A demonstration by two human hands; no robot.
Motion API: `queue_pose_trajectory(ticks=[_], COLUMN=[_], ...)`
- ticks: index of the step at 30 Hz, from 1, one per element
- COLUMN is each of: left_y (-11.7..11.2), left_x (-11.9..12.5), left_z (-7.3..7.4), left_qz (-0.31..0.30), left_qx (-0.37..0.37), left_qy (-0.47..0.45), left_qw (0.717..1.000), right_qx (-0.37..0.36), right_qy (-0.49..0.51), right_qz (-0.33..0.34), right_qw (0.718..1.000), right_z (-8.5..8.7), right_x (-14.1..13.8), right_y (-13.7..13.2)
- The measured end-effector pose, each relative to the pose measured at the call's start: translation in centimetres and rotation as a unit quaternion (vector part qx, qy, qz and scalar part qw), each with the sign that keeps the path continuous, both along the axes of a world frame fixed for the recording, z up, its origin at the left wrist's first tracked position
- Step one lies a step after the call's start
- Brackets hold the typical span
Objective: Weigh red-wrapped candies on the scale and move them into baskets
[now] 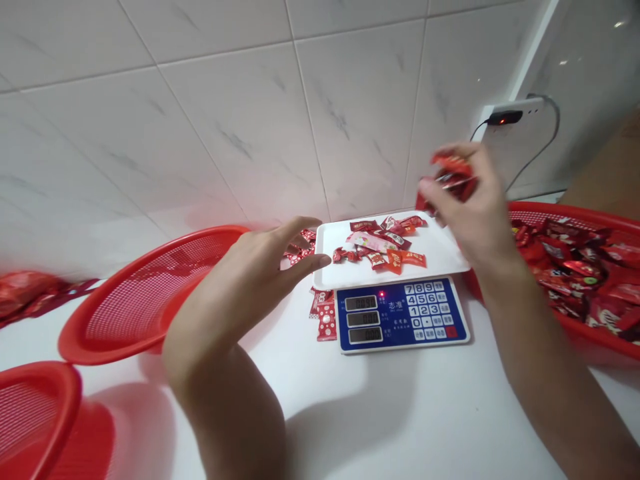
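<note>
A blue-faced electronic scale (403, 313) stands on the white counter, and its white weighing tray (445, 253) carries several red and pink wrapped candies (383, 243). My right hand (467, 207) hovers above the tray's right end, fingers closed on a bunch of red wrapped candies (453, 177). My left hand (255, 280) hangs just left of the tray with fingers spread and nothing in it, the fingertips close to the tray's left edge.
A red mesh basket (575, 267) full of wrapped candies sits at the right. A tilted red basket (145, 293) lies left of the scale, another red basket (35, 413) at the bottom left. Red packets (325, 317) lie beside the scale. A power socket with cable (510, 120) is on the wall.
</note>
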State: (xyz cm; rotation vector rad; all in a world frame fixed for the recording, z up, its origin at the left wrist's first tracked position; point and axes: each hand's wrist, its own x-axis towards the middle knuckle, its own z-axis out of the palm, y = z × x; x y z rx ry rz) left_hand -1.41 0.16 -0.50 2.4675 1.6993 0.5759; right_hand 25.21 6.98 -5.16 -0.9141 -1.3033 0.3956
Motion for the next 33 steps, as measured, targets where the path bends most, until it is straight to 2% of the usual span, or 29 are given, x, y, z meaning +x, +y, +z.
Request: queue_pose_trajectory(ticks=[1, 3, 5, 6, 8, 13, 16, 22, 25, 30, 33], left_y=[0.0, 0.1, 0.0, -0.1, -0.2, -0.1, -0.1, -0.2, -0.3, -0.1, -0.1], left_x=[0.0, -0.1, -0.1, -0.1, 0.0, 0.2, 0.3, 0.2, 0.1, 0.0, 0.0], left_z=[0.0, 0.0, 0.0, 0.1, 0.2, 0.4, 0.3, 0.4, 0.4, 0.0, 0.0], left_qz=[-0.001, 0.0, 0.006, 0.009, 0.01, 0.002, 0.005, 0.008, 0.01, 0.013, 0.008], left_qx=[-0.001, -0.007, -0.012, -0.014, -0.012, -0.009, -0.014, -0.02, -0.018, -0.013, -0.01], left_qy=[-0.001, -0.005, -0.008, -0.008, -0.005, 0.003, 0.005, 0.001, 0.003, 0.0, -0.002], left_qw=[1.0, 1.0, 1.0, 1.0, 1.0, 1.0, 1.0, 1.0, 1.0, 1.0, 1.0], right_qx=[-0.04, -0.138, -0.201, -0.208, -0.185, -0.095, -0.092, -0.093, -0.101, -0.146, -0.128], right_qy=[-0.071, -0.213, -0.297, -0.314, -0.304, -0.207, -0.182, -0.193, -0.197, -0.252, -0.235], right_qz=[0.006, 0.031, 0.04, 0.033, 0.006, -0.032, -0.037, -0.047, -0.042, -0.046, -0.076], right_qw=[0.997, 0.967, 0.932, 0.926, 0.934, 0.973, 0.978, 0.976, 0.974, 0.955, 0.961], right_z=[-0.5, -1.5, -2.4, -2.6, -2.8, -2.2, -1.8, -1.6, -2.4, -4.8, -5.4], right_x=[-0.1, -0.3, -0.4, -0.4, -0.5, -0.5, -0.8, -1.5, -1.5, -1.0, -0.6], right_y=[0.3, 0.9, 1.4, 1.6, 1.8, 1.5, 1.3, 1.1, 1.7, 3.7, 4.2])
